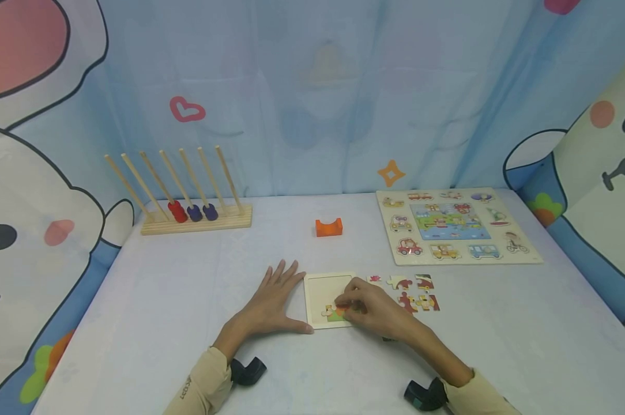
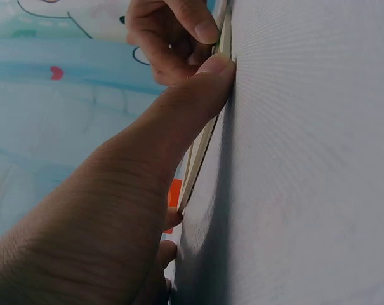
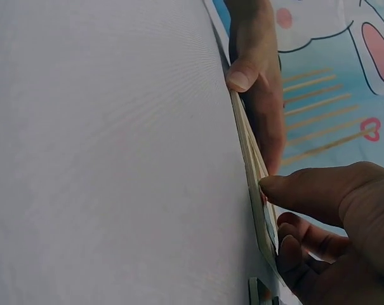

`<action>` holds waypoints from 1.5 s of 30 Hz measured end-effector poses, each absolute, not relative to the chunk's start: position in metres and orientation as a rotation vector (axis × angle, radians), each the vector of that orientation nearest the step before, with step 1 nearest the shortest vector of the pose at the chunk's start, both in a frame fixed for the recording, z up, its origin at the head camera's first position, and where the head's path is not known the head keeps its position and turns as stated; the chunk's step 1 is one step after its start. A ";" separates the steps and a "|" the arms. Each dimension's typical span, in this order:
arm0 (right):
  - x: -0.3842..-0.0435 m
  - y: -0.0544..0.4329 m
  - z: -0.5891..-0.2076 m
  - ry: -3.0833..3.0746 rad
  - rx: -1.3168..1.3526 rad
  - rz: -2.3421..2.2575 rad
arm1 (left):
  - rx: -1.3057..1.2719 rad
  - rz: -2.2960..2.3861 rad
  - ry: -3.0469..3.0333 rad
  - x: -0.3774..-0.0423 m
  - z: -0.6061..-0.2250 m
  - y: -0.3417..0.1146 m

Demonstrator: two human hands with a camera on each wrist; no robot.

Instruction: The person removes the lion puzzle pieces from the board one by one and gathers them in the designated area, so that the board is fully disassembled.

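Note:
A shallow square wooden puzzle tray lies flat at the middle of the table. My left hand spreads its fingers along the tray's left side, the thumb against its near left corner and the fingertips by the far one. Inside the tray's near part lies a green and cream jigsaw piece. Over the tray, my right hand has curled fingers and pinches an orange-red jigsaw piece low against the tray bottom; the fingers hide most of it. Several loose jigsaw pieces lie right of the tray, partly behind the right hand.
A wooden peg abacus with red and blue beads stands at the back left. An orange block with a curved top sits behind the tray. A vehicle picture puzzle board lies at the back right. Near my right wrist, a dark piece shows.

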State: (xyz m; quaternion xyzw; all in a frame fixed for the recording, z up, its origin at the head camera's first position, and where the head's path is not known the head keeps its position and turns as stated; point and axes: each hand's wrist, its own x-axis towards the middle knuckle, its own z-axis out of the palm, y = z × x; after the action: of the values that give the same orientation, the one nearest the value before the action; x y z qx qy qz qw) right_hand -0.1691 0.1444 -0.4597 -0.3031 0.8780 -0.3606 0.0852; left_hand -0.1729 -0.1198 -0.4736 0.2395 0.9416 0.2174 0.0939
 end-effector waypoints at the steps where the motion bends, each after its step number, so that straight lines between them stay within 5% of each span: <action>1: -0.169 0.144 -0.460 2.621 -0.902 -1.070 | 0.707 0.644 2.792 -0.173 -0.474 -0.120; 45: -0.169 0.147 -0.463 2.551 -0.829 -1.118 | 0.690 0.653 2.800 -0.171 -0.472 -0.119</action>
State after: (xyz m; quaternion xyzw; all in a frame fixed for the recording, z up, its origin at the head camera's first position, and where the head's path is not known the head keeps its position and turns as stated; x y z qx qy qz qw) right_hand -0.1690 0.1471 -0.4631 -0.2834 0.8717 -0.3820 0.1178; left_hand -0.1708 -0.1186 -0.4716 0.2322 0.9430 0.2198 0.0925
